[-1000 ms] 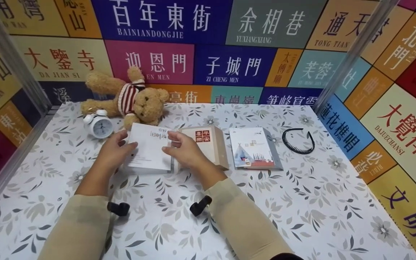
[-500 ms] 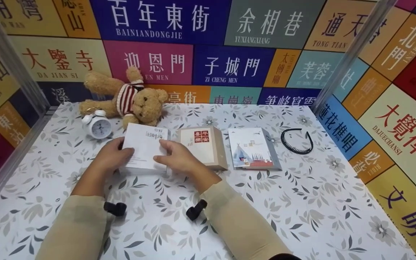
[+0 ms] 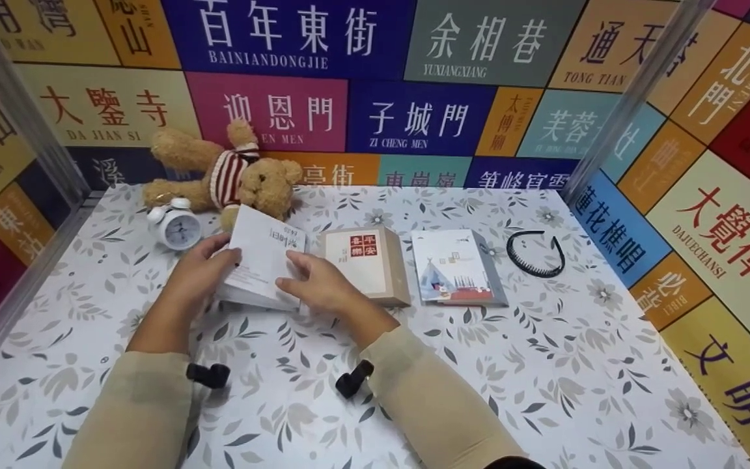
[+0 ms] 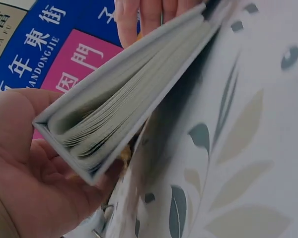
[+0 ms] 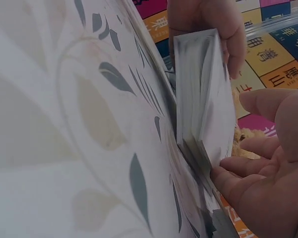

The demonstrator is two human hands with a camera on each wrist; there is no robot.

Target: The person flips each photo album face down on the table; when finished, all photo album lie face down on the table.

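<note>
A thick white hardcover book [image 3: 261, 260] with grey lettering is tilted, its left side raised and its right edge low near the tabletop. My left hand [image 3: 196, 270] grips the raised side, thumb over the cover and fingers underneath. The left wrist view shows the page ends of the book [image 4: 124, 94] between its two covers. My right hand [image 3: 319, 280] is at the opposite edge. In the right wrist view, fingertips of the right hand [image 5: 273, 168] are right at the book's lower edge, while the thumb stands apart from the cover.
A beige book [image 3: 355, 270] with a red square lies just right of the hands, then a white illustrated book [image 3: 453, 267] and a black headband [image 3: 538, 254]. Behind are a white alarm clock [image 3: 180, 228] and a teddy bear [image 3: 245, 176] on its side. Printed walls surround the floral tabletop [image 3: 284, 404].
The white book lay flatter before; my left hand has now raised its left side. Both hands shifted slightly left early on, and the right hand came in to the book's right edge.
</note>
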